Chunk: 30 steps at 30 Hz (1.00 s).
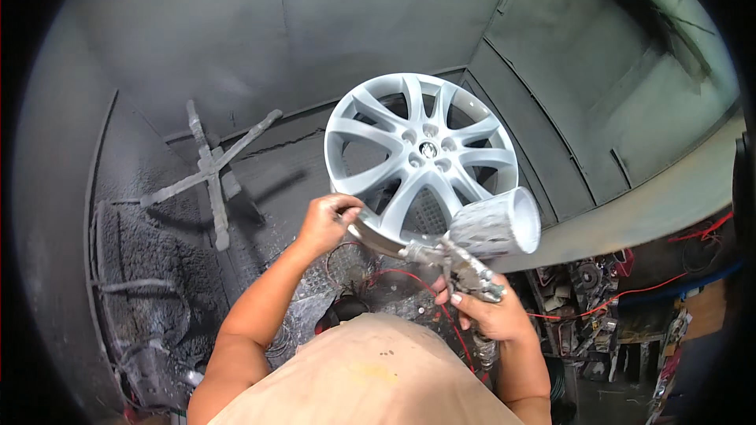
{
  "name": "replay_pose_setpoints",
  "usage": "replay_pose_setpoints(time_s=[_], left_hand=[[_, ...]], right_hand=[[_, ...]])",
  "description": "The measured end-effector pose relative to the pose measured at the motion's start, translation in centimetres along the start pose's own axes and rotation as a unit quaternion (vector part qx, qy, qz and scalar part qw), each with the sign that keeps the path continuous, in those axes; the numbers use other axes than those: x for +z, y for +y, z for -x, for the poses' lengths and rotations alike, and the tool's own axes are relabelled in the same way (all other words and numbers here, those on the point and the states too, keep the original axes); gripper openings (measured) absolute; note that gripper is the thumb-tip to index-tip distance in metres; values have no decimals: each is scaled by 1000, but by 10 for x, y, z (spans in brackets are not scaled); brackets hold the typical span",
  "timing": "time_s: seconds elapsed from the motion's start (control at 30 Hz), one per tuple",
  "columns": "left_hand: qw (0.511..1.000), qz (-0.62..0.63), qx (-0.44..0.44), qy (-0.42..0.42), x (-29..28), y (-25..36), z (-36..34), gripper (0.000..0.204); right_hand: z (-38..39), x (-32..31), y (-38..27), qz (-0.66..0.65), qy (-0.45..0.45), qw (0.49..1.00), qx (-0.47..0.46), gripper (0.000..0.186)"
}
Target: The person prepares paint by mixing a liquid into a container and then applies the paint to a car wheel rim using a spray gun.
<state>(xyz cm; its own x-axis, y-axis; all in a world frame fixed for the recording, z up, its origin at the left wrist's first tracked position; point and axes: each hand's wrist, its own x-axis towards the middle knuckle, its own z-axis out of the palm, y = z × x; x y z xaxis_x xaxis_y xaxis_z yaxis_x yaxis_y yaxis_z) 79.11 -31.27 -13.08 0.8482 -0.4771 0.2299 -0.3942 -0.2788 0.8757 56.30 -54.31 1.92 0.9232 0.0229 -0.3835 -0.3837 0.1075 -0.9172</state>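
A silver-painted alloy wheel (pixel 480 156) with several split spokes is held up in front of me, its face turned upward. At its near left edge, my left hand (pixel 327 223) curls its fingers against the rim. My right hand (pixel 490 311) grips a paint-crusted spray gun (pixel 466 274) by the handle, a finger near the trigger. The gun's white, paint-streaked cup (pixel 490 227) tilts to the right and covers the wheel's lower right edge. The gun's nozzle end points left, close to the near rim. Whatever supports the wheel is hidden beneath it.
Left of the wheel stands a grey, paint-coated cross-shaped stand (pixel 211 165). Grey booth walls (pixel 220 31) enclose the far side and left. A red hose (pixel 409 274) runs behind the gun. Cluttered shelves (pixel 583 307) with parts stand at the lower right, below a pale curved edge (pixel 630 224).
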Motion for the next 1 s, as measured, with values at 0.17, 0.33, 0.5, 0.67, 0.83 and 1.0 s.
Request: replay_pose_setpoints(time_s=[0.17,0.33,0.5,0.67,0.83,1.0], left_hand=[[954,133,-32,267,-36,-80,-57,11],[842,329,-371,210,-5,-180,-48,12],[694,350,-624,-87,94,-183,26,11],[677,319,-627,-216,145,-158,46,22],[650,354,-638,-213,170,-159,39,28],[636,390,-641,-180,176,-160,42,25]], right_hand=[[-60,-20,-65,-7,161,982,-98,38],[-77,-75,-90,51,271,955,-112,30],[-46,-101,-95,81,336,937,-57,26],[-4,-103,-96,86,329,940,18,30],[25,-97,-90,33,347,937,0,36],[36,-105,-81,62,346,936,3,23]])
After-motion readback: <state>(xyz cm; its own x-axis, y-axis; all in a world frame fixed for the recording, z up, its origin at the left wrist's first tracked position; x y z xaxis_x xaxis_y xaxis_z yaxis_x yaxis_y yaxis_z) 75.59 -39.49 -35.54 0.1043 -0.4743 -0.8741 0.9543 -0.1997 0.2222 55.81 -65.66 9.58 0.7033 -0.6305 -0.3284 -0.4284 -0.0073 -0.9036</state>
